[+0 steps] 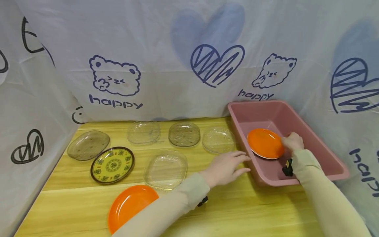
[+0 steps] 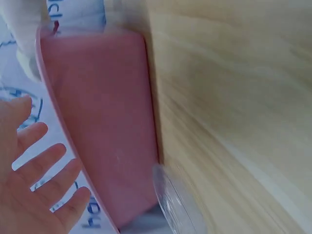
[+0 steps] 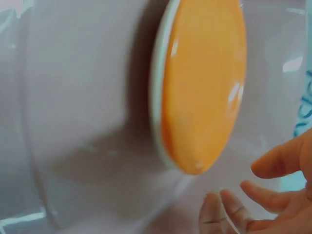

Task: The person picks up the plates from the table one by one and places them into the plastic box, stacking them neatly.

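Note:
An orange plate [image 1: 265,144] with a pale underside is inside the pink plastic tub [image 1: 257,113]. My right hand [image 1: 293,141] is in the tub, just right of that plate; in the right wrist view its fingers [image 3: 273,165] are parted and a gap separates them from the plate's edge. Outside the tub, my left hand [image 1: 226,168] hovers by the left rim with its fingers spread and nothing in them. Whether its fingertips touch the rim, I cannot tell. Another orange plate [image 1: 130,202] lies on the table, partly hidden by my left forearm.
On the wooden table [image 1: 74,204] lie a yellow patterned plate [image 1: 112,165], a clear square dish [image 1: 165,169], a smoky dish [image 1: 88,144], and along the back a clear dish [image 1: 143,132], a dark one [image 1: 184,134] and another clear one [image 1: 218,140]. Printed cloth [image 1: 160,89] hangs behind.

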`<action>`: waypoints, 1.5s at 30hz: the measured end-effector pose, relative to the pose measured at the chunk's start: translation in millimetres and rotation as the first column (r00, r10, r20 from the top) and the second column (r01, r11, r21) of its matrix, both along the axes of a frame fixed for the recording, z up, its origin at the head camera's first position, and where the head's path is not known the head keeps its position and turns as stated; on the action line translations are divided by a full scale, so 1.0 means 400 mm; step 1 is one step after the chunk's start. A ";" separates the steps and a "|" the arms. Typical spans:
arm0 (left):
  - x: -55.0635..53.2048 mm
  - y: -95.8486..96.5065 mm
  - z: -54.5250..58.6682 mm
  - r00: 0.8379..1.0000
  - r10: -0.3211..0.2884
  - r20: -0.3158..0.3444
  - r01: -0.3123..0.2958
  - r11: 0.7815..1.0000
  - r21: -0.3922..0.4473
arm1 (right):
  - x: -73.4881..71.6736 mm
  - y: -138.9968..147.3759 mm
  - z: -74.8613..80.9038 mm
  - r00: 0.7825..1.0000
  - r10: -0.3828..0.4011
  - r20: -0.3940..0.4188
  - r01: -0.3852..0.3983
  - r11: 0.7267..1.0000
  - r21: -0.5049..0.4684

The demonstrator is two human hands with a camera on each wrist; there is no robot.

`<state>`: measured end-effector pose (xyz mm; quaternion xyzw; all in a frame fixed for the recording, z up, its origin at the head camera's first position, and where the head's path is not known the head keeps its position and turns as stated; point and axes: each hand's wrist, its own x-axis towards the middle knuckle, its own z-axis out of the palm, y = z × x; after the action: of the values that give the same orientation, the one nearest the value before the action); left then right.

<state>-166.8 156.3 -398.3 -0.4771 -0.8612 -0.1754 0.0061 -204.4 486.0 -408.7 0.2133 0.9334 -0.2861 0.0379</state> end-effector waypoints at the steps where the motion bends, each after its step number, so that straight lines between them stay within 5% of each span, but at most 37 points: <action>1: -0.005 -0.015 0.002 1.000 0.016 0.013 -0.016 1.000 0.005 | 0.000 -0.010 0.008 1.000 0.004 -0.029 -0.004 1.000 0.003; 12: -0.057 -0.180 0.045 0.980 0.128 0.154 -0.144 0.985 0.093 | -0.003 -0.172 0.126 0.966 0.074 -0.248 -0.113 0.982 -0.149; 20: -0.073 -0.286 0.071 0.964 0.187 0.190 -0.207 0.974 0.092 | 0.026 -0.337 0.231 0.889 0.159 -0.428 -0.255 0.951 -0.176; 29: -0.079 -0.399 0.063 0.953 0.221 0.210 -0.236 0.970 0.053 | 0.094 -0.495 0.261 0.800 0.258 -0.541 -0.414 0.891 -0.188; 39: -0.065 -0.554 0.035 0.930 0.283 0.235 -0.286 0.958 -0.023 | 0.127 -0.658 0.211 0.736 0.316 -0.599 -0.583 0.747 -0.321; 45: -0.048 -0.629 0.019 0.915 0.315 0.254 -0.303 0.949 -0.083 | 0.141 -0.740 0.143 0.779 0.307 -0.546 -0.598 0.625 -0.502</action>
<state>-185.8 -95.2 -390.7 -0.3074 -0.9223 -0.2159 -0.0910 -147.9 190.2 -351.4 -0.1269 0.7819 -0.6101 -0.0139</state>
